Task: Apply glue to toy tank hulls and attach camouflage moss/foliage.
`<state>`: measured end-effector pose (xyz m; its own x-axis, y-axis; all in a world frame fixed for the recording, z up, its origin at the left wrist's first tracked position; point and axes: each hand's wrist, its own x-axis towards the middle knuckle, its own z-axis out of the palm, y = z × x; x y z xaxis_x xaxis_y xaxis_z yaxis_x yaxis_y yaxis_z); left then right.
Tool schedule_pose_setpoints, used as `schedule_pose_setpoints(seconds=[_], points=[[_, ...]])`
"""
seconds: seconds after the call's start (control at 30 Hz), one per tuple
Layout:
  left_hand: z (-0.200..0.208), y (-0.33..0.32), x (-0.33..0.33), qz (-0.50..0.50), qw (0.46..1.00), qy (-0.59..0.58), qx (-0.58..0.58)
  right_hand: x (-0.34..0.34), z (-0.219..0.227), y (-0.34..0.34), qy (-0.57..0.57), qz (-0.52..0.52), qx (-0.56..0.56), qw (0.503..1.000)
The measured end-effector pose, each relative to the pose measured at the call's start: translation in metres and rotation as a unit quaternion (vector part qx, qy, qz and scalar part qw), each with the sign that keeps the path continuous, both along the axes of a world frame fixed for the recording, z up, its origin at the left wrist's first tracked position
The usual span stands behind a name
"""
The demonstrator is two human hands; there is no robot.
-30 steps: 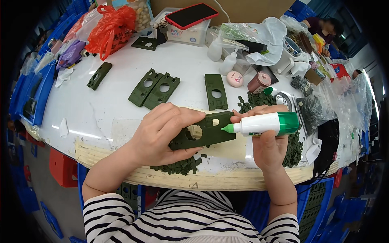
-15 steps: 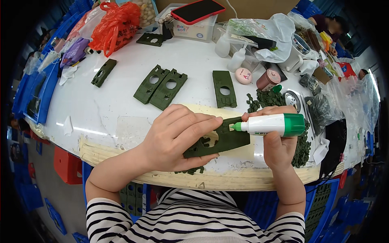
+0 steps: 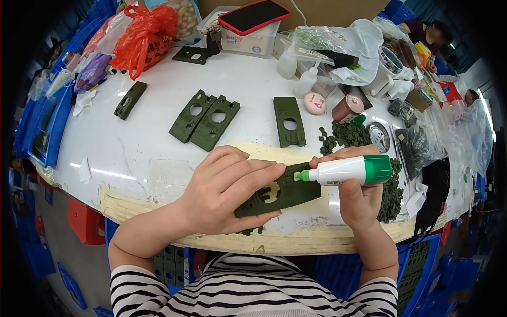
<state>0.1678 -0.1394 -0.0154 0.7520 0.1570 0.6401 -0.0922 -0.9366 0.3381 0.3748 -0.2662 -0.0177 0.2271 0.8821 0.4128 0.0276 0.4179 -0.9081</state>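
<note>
My left hand [image 3: 224,190] grips a dark green plastic model hull part [image 3: 301,194] by its left end, fingers over the top edge and thumb below. The part is held tilted above the table and has a round hole near its middle. In my right hand [image 3: 362,203] is a white glue bottle [image 3: 343,173] with a green end, lying almost level and pointing left. Its light green nozzle tip meets the upper face of the part, right of the hole; whether glue is flowing cannot be made out.
Similar green hull parts [image 3: 289,122] lie farther back on the white table [image 3: 132,132]. Small green pieces [image 3: 351,133] are heaped at right, near a pink-brown jar [image 3: 348,108] and squeeze bottles [image 3: 307,82]. A red-cased phone [image 3: 254,17] rests on a clear box behind.
The hull part and bottle sit slightly lower and farther left in the picture, as do the table things. Both hands keep the same grip, with the nozzle still at the part.
</note>
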Motion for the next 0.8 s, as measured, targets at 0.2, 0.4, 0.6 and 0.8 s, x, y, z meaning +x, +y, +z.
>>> schedule_pose_setpoints(seconds=[0.2, 0.4, 0.6, 0.8], points=[[-0.0023, 0.0012, 0.002, 0.002, 1.0, -0.002, -0.006, 0.0003, -0.0003, -0.0013, 0.006, -0.009, -0.016, 1.0], [-0.0034, 0.0011, 0.0012, 0.007, 1.0, 0.009, -0.011, -0.0025, -0.0003, 0.002, 0.01, -0.017, -0.006, 1.0], [-0.005, 0.0013, 0.0019, 0.005, 1.0, 0.007, -0.017, 0.0009, -0.0015, 0.003, -0.024, -0.019, 0.002, 1.0], [-0.0045, 0.0007, 0.0015, 0.007, 1.0, 0.005, -0.016, -0.0006, 0.0003, 0.0029, -0.032, -0.023, 0.003, 0.999]])
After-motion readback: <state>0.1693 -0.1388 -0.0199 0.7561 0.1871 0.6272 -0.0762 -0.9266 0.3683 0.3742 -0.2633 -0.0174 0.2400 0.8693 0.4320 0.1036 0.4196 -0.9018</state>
